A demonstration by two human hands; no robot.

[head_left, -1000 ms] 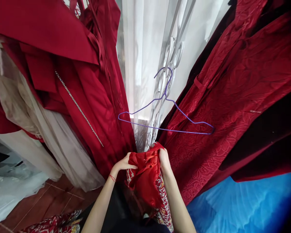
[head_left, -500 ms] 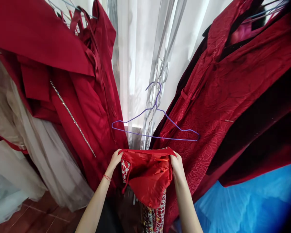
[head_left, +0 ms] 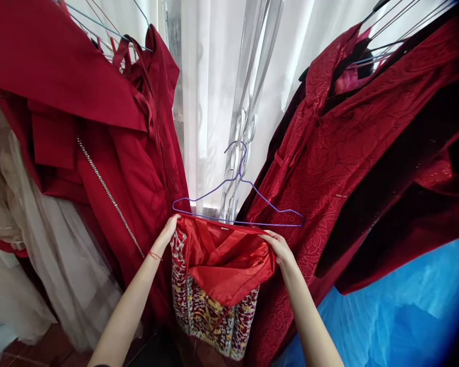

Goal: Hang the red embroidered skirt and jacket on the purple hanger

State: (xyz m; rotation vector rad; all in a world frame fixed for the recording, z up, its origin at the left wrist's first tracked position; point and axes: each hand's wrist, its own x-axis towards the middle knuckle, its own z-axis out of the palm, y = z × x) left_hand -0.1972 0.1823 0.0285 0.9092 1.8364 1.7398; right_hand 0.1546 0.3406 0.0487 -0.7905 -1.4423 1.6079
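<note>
A red skirt with silver and gold embroidery outside and shiny red lining inside hangs from my two hands. At its upper left corner, my left hand is closed on the top edge. My right hand pinches the upper right corner, thumb along the edge. Between them the waist edge is stretched nearly straight, and a fold of lining droops over the front. Just above and behind this edge hangs a purple wire hanger, bare, hooked on a white chain of rings. Neither hand is on the hanger.
Dark red dresses hang close on the left, beside pale tulle gowns. On the right hang a red patterned dress, dark velvet and a blue gown. White curtains are behind; tiled floor shows lower left.
Both hands have moved apart and slightly up, the left one leftward, spreading the skirt wider. More of its embroidered outside shows. The hanger sits slightly lower in view.
</note>
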